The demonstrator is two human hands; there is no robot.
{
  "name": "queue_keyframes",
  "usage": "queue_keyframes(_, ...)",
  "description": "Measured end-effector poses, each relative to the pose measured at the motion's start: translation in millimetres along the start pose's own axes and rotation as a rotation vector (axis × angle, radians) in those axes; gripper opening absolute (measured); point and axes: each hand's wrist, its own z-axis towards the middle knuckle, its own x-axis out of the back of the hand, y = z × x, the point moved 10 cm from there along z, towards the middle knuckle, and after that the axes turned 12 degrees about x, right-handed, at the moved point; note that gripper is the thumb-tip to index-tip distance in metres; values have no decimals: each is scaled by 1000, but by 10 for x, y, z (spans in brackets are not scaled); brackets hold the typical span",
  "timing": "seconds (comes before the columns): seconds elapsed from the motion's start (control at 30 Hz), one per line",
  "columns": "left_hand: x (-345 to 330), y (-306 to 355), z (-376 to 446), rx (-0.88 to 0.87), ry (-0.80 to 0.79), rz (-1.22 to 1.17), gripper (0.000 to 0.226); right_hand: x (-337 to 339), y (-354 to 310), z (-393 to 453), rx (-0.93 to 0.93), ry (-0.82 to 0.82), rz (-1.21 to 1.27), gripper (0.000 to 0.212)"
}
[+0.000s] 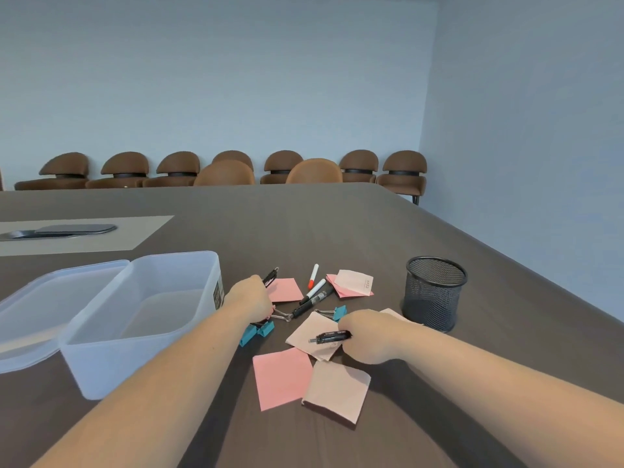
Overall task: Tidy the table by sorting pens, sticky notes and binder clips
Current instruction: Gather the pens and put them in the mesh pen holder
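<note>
My left hand (250,298) is closed around a black pen (271,275) whose tip sticks out past the fingers. My right hand (368,336) grips another black pen (329,337), held level above a beige sticky note (312,334). Pink and beige sticky notes (282,376) lie scattered on the dark table. Between my hands lie a red-capped marker (313,276), a black-capped marker (314,291) and a dark pen (309,304). Teal binder clips (258,332) sit under my left wrist, and another teal clip (337,312) lies by my right hand.
A clear plastic box (141,319) with its lid (44,312) beside it stands at the left. A black mesh pen cup (434,292) stands at the right. Brown chairs (297,170) line the far wall. The table edge (506,258) runs diagonally on the right.
</note>
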Motion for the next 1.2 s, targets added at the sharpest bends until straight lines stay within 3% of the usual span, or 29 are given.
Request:
queue_keyframes(0.2,-29,32,52,7,-3,43,47,70,4,59,-25,25,-16,19)
queue_keyframes(0.3,-57,68,92,13,-25,33,48,93,20,130,-27,57,-20,7)
queue_keyframes(0.6,-117,84,220,82,-17,-88,66,639,193,339,-74,379,-95,10)
queue_keyframes(0.7,-142,54,269,124,-18,-154,74,662,181,525,-38,295,-180,16)
queue_keyframes(0.87,-175,55,411,127,23,-188,58,461,143,878,75,93,-303,30)
queue_keyframes(1.07,-202,58,504,125,10,-124,43,278,101,1072,155,53,-300,29)
queue_keyframes(1.2,-167,14,524,175,-12,-281,38,279,73,1115,176,42,-307,23)
